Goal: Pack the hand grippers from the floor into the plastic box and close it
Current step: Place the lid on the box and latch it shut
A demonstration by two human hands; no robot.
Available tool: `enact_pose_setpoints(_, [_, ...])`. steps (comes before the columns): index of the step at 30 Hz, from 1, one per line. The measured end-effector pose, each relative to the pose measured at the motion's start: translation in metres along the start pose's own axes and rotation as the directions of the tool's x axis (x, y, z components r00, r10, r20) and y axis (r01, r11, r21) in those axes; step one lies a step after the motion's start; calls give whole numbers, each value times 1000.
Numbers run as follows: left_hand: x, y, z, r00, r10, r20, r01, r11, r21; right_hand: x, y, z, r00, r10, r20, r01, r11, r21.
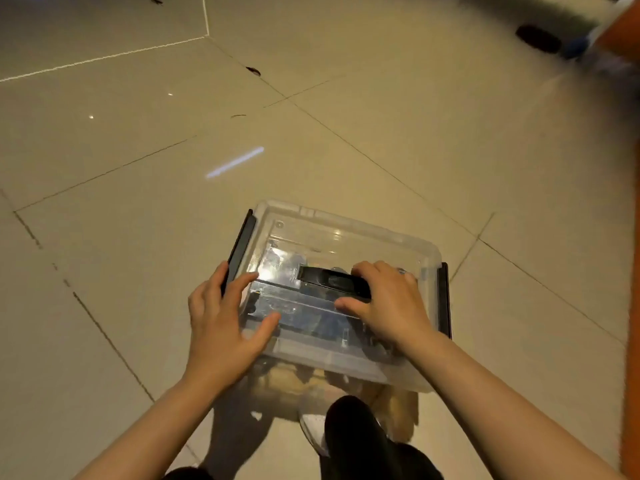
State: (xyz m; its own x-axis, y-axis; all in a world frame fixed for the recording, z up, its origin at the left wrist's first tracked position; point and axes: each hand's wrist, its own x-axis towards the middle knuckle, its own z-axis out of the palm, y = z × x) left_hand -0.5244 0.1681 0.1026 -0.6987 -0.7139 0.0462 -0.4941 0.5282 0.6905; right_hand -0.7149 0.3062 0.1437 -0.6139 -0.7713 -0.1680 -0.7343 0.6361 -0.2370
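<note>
The plastic box (346, 244) sat on the floor (138, 168) with its lid (329, 237) on. The left hand (221, 327) lay flat, fingers (242, 282) spread, right beside the left black latch (240, 247). The right hand (391, 306) curled around the lid's black handle (329, 280). The right latch (444, 299) stood just past it.

No text, label, brand, number or sign can be read anywhere. The clear lid of the plastic box (346, 233) carries only moulded ridges and glare, and its black handle (332, 282) shows no legible marking. The floor tiles (138, 133) are plain, and the objects at 1 o'clock are too blurred to read.
</note>
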Motion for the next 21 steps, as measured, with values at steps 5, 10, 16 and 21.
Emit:
enact_pose_setpoints(5, [23, 47, -10, 808, 386, 446, -473, 875, 101, -71, 53, -7, 947, 317, -47, -313, 946, 79])
enact_pose_setpoints(10, [16, 124, -30, 541, 573, 616, -777, 620, 105, -152, 92, -12, 856, 513, -60, -504, 855, 125])
enact_pose_setpoints(16, [-45, 242, -14, 378, 524, 763, -860, 504, 80, -247, 116, -12, 709, 704, -30, -677, 692, 252])
enact_pose_setpoints(21, [-122, 304, 29, 286, 542, 790, -873, 488, -19, -329, 124, -2, 564, 826, -13, -743, 514, 429])
